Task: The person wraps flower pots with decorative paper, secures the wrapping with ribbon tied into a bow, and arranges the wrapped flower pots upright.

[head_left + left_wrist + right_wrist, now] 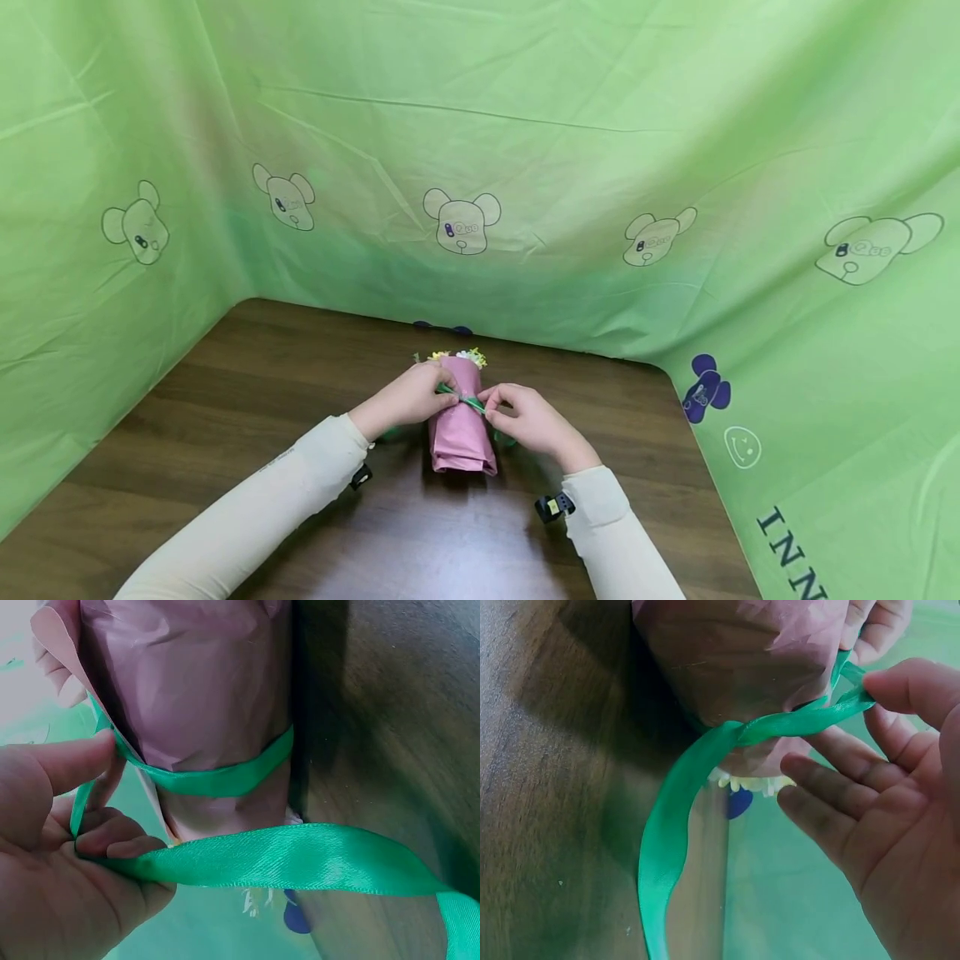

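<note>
A bouquet wrapped in pink paper (462, 437) lies on the table, its small yellow and white flowers (472, 357) pointing to the far side. Around its middle runs a green satin ribbon (217, 780). My left hand (420, 392) grips the ribbon at the bouquet's left side, thumb and fingers against the wrap, with one tail of ribbon trailing from the curled fingers. On the other side my right hand (536, 421) pinches the ribbon (802, 722) between thumb and index finger. Its other fingers are spread, and a loose tail hangs down towards the table.
The brown wooden table (285, 500) is enclosed at the back and sides by green cloth (555, 100) printed with bear heads. A purple bear print (706, 389) shows near the table's right edge. Black cameras (555, 507) are strapped at both wrists.
</note>
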### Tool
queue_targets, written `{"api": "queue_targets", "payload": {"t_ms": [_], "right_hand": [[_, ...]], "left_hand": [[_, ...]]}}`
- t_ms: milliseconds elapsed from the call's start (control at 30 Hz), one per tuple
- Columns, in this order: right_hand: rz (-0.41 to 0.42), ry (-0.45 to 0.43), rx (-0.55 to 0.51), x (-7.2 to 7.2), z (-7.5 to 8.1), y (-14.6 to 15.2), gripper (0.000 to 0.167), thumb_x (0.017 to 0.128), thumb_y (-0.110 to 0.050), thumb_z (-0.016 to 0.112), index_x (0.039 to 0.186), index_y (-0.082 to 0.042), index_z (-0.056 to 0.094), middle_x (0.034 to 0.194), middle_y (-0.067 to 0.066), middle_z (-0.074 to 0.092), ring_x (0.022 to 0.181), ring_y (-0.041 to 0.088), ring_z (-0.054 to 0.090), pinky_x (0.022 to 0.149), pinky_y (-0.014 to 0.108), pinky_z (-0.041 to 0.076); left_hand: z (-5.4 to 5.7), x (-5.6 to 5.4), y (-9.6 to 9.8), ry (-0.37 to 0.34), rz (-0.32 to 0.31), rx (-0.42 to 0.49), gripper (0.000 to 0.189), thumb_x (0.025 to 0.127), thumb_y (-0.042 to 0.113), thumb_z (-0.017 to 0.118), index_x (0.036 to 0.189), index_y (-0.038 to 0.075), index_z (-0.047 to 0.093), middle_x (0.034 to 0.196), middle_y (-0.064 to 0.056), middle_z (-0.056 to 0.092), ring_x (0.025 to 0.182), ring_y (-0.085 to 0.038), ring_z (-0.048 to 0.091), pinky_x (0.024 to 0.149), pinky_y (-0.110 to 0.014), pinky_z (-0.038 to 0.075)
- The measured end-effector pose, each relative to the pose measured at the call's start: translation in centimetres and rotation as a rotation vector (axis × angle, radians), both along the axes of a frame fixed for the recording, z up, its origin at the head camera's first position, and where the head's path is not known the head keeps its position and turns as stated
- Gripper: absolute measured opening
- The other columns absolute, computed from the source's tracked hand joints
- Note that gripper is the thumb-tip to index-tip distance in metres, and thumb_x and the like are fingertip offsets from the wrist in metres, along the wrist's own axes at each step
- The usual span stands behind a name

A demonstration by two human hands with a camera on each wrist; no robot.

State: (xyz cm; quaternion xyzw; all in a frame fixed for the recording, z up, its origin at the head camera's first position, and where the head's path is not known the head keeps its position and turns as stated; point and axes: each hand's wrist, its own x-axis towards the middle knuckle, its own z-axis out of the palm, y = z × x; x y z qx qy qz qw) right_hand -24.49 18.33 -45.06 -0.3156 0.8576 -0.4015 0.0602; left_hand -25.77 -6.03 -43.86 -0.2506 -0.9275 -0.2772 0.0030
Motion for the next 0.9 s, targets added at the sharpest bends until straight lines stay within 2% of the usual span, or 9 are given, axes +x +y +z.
{"api": "queue_targets", "payload": {"t_ms": [133, 233, 333, 400, 500, 633, 733, 900], "right_hand": [[0.015, 0.092, 0.019, 0.2, 0.3, -0.3, 0.012, 0.098, -0.014, 0.066, 0.088, -0.02, 0.061, 0.122, 0.002, 0.069, 0.121, 0.022, 0.062, 0.104, 0.045, 0.048], [0.026, 0.129, 0.017, 0.5, 0.6, -0.6, 0.011, 0.096, -0.013, 0.068, 0.088, -0.019, 0.063, 0.119, 0.001, 0.068, 0.117, 0.019, 0.063, 0.103, 0.043, 0.049], [0.039, 0.116, 0.01, 0.5, 0.9, -0.7, 0.01, 0.096, -0.013, 0.069, 0.088, -0.018, 0.064, 0.118, 0.001, 0.068, 0.117, 0.02, 0.063, 0.103, 0.042, 0.049], [0.047, 0.099, 0.015, 0.5, 0.9, -0.8, 0.009, 0.095, -0.013, 0.07, 0.088, -0.017, 0.066, 0.119, 0.003, 0.068, 0.118, 0.022, 0.063, 0.104, 0.043, 0.048], [0.046, 0.067, 0.026, 0.4, 0.9, -1.1, 0.01, 0.093, -0.011, 0.072, 0.085, -0.017, 0.069, 0.12, 0.003, 0.067, 0.117, 0.022, 0.062, 0.103, 0.045, 0.048], [0.01, 0.057, 0.05, 0.4, 1.1, -1.6, 0.011, 0.091, -0.011, 0.076, 0.083, -0.017, 0.071, 0.115, 0.002, 0.065, 0.111, 0.021, 0.061, 0.101, 0.047, 0.049], [-0.02, 0.058, 0.055, 0.4, 1.2, -2.0, 0.008, 0.09, -0.013, 0.078, 0.084, -0.016, 0.074, 0.11, 0.001, 0.065, 0.106, 0.02, 0.061, 0.097, 0.047, 0.051], [-0.035, 0.013, 0.045, 0.4, 1.4, -2.2, 0.004, 0.091, -0.016, 0.078, 0.09, -0.012, 0.079, 0.111, 0.001, 0.065, 0.105, 0.018, 0.061, 0.095, 0.041, 0.051]], "left_hand": [[0.2, 0.1, 0.2, 0.027, 0.011, -0.024, 0.003, 0.089, 0.014, 0.076, 0.089, 0.016, 0.077, 0.088, 0.006, 0.073, 0.094, -0.016, 0.064, 0.09, -0.039, 0.052], [0.2, 0.1, 0.3, 0.0, 0.015, -0.038, 0.008, 0.091, 0.011, 0.071, 0.09, 0.016, 0.076, 0.091, 0.005, 0.074, 0.094, -0.014, 0.065, 0.089, -0.037, 0.053], [0.1, 0.0, 0.2, -0.088, 0.001, -0.004, 0.012, 0.095, 0.011, 0.064, 0.085, 0.013, 0.07, 0.082, 0.004, 0.066, 0.08, -0.012, 0.06, 0.076, -0.033, 0.051], [0.1, 0.1, 0.2, -0.151, -0.01, 0.024, 0.018, 0.098, 0.013, 0.059, 0.08, 0.013, 0.062, 0.074, 0.004, 0.056, 0.071, -0.012, 0.053, 0.067, -0.03, 0.047], [0.1, 0.2, 0.1, -0.233, -0.018, 0.067, 0.026, 0.1, 0.018, 0.052, 0.075, 0.014, 0.052, 0.069, 0.003, 0.043, 0.065, -0.013, 0.044, 0.061, -0.029, 0.04], [0.3, 0.3, 0.1, -0.299, -0.026, 0.136, 0.025, 0.101, 0.02, 0.046, 0.076, 0.016, 0.051, 0.074, 0.003, 0.045, 0.069, -0.013, 0.044, 0.064, -0.028, 0.04], [0.5, 0.3, -0.1, -0.357, -0.046, 0.199, 0.025, 0.098, 0.02, 0.049, 0.073, 0.018, 0.048, 0.072, 0.004, 0.044, 0.065, -0.012, 0.042, 0.062, -0.027, 0.039], [0.3, 0.1, -0.4, -0.358, -0.115, 0.229, 0.03, 0.097, 0.02, 0.055, 0.068, 0.018, 0.048, 0.061, 0.009, 0.041, 0.056, -0.008, 0.038, 0.054, -0.024, 0.035]]}}
